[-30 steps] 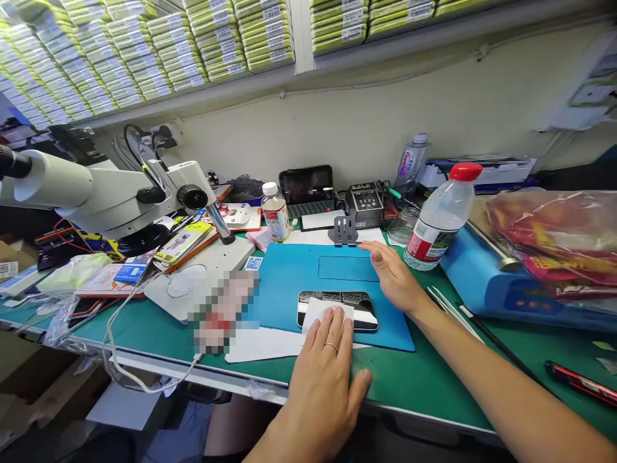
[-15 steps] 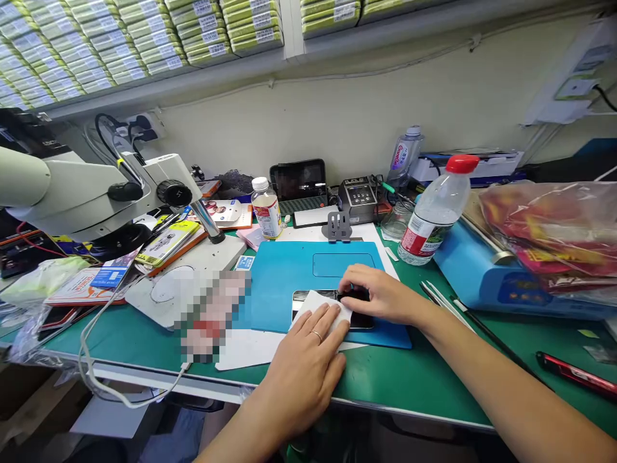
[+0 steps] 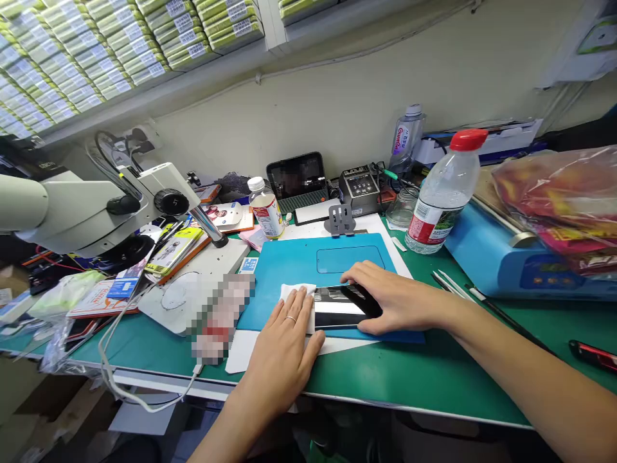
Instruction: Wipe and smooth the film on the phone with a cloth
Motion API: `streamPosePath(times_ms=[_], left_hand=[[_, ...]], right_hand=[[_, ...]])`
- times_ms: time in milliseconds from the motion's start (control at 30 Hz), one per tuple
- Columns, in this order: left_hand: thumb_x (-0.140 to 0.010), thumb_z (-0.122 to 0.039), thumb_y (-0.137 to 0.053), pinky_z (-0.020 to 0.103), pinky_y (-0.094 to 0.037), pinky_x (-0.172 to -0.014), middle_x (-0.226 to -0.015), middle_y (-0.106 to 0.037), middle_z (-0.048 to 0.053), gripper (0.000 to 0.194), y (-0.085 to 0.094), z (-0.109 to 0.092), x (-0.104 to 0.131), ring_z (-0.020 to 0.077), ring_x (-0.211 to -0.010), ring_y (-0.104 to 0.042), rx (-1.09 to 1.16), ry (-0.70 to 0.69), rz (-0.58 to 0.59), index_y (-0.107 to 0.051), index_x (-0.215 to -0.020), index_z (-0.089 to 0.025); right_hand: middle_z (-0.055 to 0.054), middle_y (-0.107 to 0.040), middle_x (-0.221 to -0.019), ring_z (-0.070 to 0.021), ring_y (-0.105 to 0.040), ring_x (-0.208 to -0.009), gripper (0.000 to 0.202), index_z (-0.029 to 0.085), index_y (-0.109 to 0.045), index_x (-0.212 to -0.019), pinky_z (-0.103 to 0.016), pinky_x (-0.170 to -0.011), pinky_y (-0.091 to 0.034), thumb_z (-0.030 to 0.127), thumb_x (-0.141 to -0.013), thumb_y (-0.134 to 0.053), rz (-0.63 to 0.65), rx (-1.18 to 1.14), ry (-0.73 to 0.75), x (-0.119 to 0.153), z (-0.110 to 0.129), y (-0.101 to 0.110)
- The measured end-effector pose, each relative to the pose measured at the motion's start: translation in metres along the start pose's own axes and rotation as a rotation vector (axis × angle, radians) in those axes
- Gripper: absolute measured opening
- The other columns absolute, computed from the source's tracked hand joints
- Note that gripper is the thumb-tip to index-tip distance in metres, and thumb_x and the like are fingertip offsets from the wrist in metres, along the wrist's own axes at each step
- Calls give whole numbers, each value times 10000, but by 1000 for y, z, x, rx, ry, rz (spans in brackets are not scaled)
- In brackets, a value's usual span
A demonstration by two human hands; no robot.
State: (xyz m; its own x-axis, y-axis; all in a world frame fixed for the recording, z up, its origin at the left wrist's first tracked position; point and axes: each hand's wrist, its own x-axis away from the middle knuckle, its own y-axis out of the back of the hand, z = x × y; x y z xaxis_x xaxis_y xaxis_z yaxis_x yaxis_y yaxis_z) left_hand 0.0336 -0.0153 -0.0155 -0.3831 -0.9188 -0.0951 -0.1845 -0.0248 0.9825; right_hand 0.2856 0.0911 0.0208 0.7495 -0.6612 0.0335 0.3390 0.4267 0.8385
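A dark, glossy smartphone (image 3: 332, 317) lies flat on the blue mat (image 3: 270, 260), its surface reflecting the surroundings. My right hand (image 3: 393, 299) spans its right end, with the thumb at the near edge and the fingers at the far edge. My left hand (image 3: 284, 350) rests flat, fingers stretched out, on a white wiping cloth (image 3: 299, 289) at the phone's left end. The cloth partly hides that end. Behind the phone, the mat carries a phone-shaped outline (image 3: 349, 259).
A microscope (image 3: 91, 209) stands at left, near a cable (image 3: 103, 350) hanging over the table edge. Behind the mat are a small bottle (image 3: 267, 209), a grey stand (image 3: 340, 220) and a control box (image 3: 359, 191). A red-capped bottle (image 3: 446, 193) and blue machine (image 3: 506, 257) are at right.
My left hand has slid the cloth leftward, from the phone's middle to its left end, uncovering more of its surface. My right hand stays at the right end. The camera view has shifted slightly.
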Motion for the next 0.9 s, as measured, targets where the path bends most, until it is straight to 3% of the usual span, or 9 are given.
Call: streamPosePath(times_ms=[233,333,433,533,667,900], left_hand=[[-1111,-405,-367,571,-348,-1246,-1703,-250,166,600,8,24,12,302,-1589,-197,3,24,25,-268,-1636,-133],[-1108,-352,-385,577,-321,-1257,-1720,-231,133,590,5,26,20,297,-1597,-173,-5,-17,9,-226,-1653,-190],[-1107,-362,-405,572,-311,-1265,-1724,-241,97,605,4,21,20,292,-1598,-183,17,-79,31,-201,-1665,-245],[-1108,-399,-406,562,-316,-1267,-1721,-261,79,571,4,11,11,290,-1597,-211,53,-145,60,-283,-1644,-247],[-1106,-399,-417,538,-330,-1269,-1702,-316,83,525,5,-1,-6,284,-1590,-257,88,-247,55,-396,-1596,-211],[-1095,-390,-444,526,-351,-1265,-1684,-362,82,503,6,-5,-16,287,-1571,-314,76,-328,52,-450,-1562,-204]], right_hand=[[-87,-634,-1069,-312,-624,-951,525,238,-588,-1170,-445,-805,-526,424,-720,-783,-158,-36,48,-6,-4,-12],[-107,-636,-1094,-312,-623,-970,544,208,-594,-1187,-442,-818,-525,419,-727,-796,-171,-18,41,-9,-5,-18],[-130,-642,-1151,-325,-616,-1039,618,193,-603,-1237,-454,-859,-521,521,-753,-802,-145,-41,47,-12,-10,-19],[-124,-673,-1174,-315,-625,-1081,600,218,-613,-1295,-458,-902,-513,643,-875,-662,-137,-162,29,-14,-17,-16],[-114,-715,-1133,-286,-642,-1091,507,217,-680,-1193,-449,-953,-484,588,-1050,-365,-199,-229,56,-17,-20,-14],[-111,-718,-1101,-299,-635,-1103,675,220,-711,-1139,-468,-970,-469,709,-1027,-259,-219,-241,76,-17,-18,-16]])
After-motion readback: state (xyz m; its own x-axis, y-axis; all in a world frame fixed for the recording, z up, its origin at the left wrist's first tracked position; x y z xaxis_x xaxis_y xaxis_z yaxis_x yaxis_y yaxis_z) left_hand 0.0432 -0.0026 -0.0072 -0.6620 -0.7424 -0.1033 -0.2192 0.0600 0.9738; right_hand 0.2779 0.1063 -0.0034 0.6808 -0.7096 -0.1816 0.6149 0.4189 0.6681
